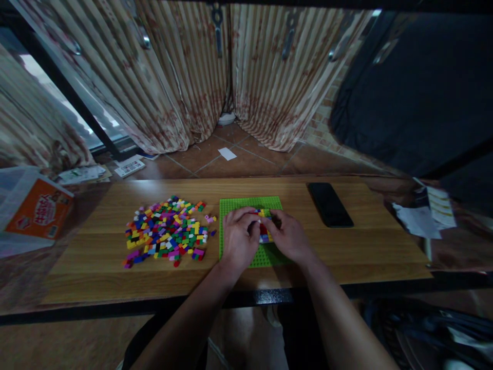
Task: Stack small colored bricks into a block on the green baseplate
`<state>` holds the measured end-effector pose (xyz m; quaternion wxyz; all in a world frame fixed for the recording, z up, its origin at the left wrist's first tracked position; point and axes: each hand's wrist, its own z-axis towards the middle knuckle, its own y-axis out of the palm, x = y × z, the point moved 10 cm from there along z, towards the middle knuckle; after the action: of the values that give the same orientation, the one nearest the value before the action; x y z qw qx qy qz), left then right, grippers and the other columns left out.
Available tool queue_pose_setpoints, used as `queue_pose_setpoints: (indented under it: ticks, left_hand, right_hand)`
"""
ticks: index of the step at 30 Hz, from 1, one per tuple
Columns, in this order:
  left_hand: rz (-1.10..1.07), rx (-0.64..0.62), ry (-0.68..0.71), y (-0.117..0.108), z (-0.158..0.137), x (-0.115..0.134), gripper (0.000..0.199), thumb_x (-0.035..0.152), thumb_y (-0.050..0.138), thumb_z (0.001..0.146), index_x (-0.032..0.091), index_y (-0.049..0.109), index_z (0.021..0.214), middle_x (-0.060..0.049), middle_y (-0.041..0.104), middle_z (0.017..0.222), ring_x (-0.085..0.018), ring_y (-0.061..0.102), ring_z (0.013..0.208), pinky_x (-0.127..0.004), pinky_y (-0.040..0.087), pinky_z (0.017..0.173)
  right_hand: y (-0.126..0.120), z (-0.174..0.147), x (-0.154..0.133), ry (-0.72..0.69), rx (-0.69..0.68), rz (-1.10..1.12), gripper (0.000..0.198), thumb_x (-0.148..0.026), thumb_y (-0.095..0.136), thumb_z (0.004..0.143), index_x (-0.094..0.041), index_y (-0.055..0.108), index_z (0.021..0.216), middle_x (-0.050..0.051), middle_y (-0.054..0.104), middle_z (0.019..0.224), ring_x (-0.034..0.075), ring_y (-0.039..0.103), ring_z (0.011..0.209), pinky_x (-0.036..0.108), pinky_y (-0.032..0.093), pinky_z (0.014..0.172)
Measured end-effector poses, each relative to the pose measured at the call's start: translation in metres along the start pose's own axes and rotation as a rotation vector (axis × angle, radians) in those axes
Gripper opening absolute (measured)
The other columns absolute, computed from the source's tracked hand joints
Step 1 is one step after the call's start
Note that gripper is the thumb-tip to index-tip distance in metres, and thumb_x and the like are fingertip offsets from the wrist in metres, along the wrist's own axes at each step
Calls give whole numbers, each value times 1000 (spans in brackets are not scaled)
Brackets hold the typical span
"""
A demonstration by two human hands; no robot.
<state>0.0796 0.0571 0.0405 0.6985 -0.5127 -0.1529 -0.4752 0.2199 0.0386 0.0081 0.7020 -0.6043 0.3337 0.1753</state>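
Observation:
A green studded baseplate lies on the wooden table in front of me. Joined building bricks in red, yellow, blue and white sit on it, partly covered by my fingers. My left hand is over the plate's left half, its fingers bent and closed against the left and far side of these bricks. From the right, my right hand grips the same bricks with thumb and bent fingers. Whether a separate small brick is pinched between the fingertips is hidden. Left of the plate spreads a pile of loose, many-coloured bricks.
A black phone lies on the table to the right. On the floor at the left stands a clear plastic box with an orange label. Curtains hang beyond the table, and papers are at the far right.

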Motion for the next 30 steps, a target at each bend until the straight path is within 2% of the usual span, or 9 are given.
queue_pose_setpoints:
  ticks: [4,14,24,30]
  left_hand:
    - [-32,8,-27,-1,1,-2,14,12,62,81,22,71,85,-4,71,108,-22,62,104,-44,46,96]
    - [-43,12,-49,-1,3,-2,14,10,63,80,21,71,82,-4,72,105,-22,62,104,-44,46,96]
    - [-1,-21,-68,-2,4,0,13,11,65,80,22,71,81,-2,73,106,-22,63,103,-45,44,97]
    - [96,-35,-67,-2,4,1,10,15,66,81,22,72,82,-2,73,108,-23,61,105,-47,41,97]
  right_hand:
    - [-1,0,2,5,18,5,48,-52,48,89,-14,65,113,15,72,101,28,68,90,41,49,82]
    - [1,0,3,-10,6,2,44,-50,49,89,-16,65,110,13,72,98,26,67,85,40,49,79]
    - [2,0,1,-8,-14,13,41,-49,49,89,-17,65,108,12,72,98,26,67,87,40,49,80]
    - [1,0,1,-3,1,3,43,-51,49,89,-16,65,110,13,72,100,27,67,89,41,49,82]
